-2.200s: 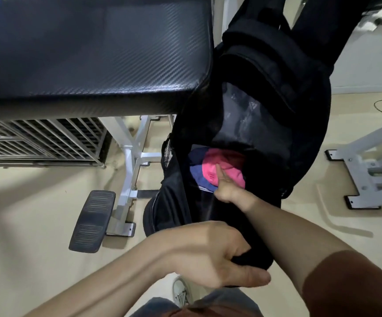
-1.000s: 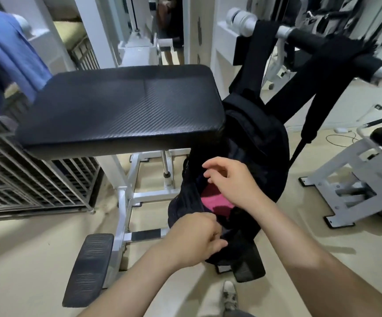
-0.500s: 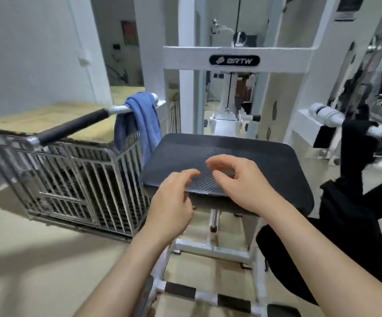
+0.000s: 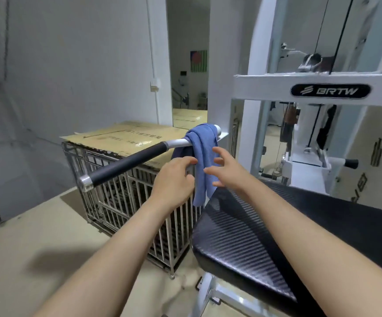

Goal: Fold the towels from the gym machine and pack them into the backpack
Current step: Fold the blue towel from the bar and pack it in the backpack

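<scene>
Towel (image 4: 200,145) over bar (image 4: 126,164), between left fingers (image 4: 190,160) and right fingers (image 4: 218,151)

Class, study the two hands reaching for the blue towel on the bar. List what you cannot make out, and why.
All in the head view:
- Blue towel: its far half hangs behind the bar and its own folds.
- Left hand: seen from behind, so whether its fingers touch the towel is unclear.
- Print on the cardboard: too small and blurred.
- Bench pad: partly under the right arm, cut off by the frame edge.
</scene>
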